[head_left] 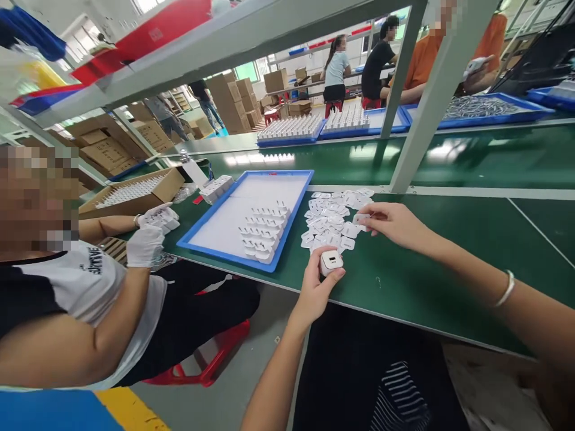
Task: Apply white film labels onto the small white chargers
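Left hand (314, 290) clamps a white charger cube (331, 262) at the near tabletop (404, 281) edge. At 1 o'clock, right hand (395, 224) pinches one sticker (360, 219) off the sticker pile (330, 218). Step judged: labelling; next calls for careful alignment. Blue tray (245, 218) at 10 o'clock.

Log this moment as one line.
left hand: holds white charger | right hand: picking from sticker pile | blue tray: beside

Blue tray (215, 248) w/ white plugs (265, 230), cardboard box (168, 185) on the left, co-worker's white gloves (144, 245), red stool (220, 356) below.
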Demonstrator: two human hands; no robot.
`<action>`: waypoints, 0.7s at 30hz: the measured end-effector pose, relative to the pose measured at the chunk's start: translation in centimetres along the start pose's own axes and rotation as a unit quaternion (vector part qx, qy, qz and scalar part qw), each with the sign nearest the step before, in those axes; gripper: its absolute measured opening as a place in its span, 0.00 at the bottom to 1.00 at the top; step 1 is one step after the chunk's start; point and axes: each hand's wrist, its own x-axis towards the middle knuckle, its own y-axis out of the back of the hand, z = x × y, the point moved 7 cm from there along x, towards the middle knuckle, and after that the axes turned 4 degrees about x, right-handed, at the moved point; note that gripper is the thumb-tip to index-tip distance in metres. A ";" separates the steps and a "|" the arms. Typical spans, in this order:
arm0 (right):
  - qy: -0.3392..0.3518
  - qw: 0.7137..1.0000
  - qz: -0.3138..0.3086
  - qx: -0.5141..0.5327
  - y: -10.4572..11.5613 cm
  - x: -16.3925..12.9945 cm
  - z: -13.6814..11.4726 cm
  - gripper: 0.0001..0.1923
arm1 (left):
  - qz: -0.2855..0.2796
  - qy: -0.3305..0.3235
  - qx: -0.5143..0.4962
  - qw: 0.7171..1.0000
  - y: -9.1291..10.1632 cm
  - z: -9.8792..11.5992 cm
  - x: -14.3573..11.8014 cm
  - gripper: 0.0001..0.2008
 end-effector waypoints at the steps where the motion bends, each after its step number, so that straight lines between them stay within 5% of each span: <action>1: 0.003 0.998 -0.014 0.066 -0.2 -0.9 -0.4 0.13 | -0.003 -0.012 0.018 1.000 -0.4 0.3 0.1 0.19; 7: -0.010 0.961 -0.027 0.276 -0.5 -4.0 -1.3 0.15 | 0.000 -0.074 0.061 0.995 -2.0 1.0 1.2 0.17; 12: -0.009 0.971 -0.009 0.237 -0.5 -4.7 -1.4 0.13 | -0.009 -0.060 0.066 0.996 -1.6 0.6 1.1 0.18; 17: 0.043 0.976 -0.094 0.193 -2.0 -5.4 -2.2 0.11 | -0.045 -0.043 0.034 0.997 -1.9 0.6 0.9 0.23; 21: 0.107 0.981 -0.108 0.124 -3.1 -5.8 -3.1 0.09 | -0.024 -0.033 0.081 0.996 -2.1 0.9 1.2 0.13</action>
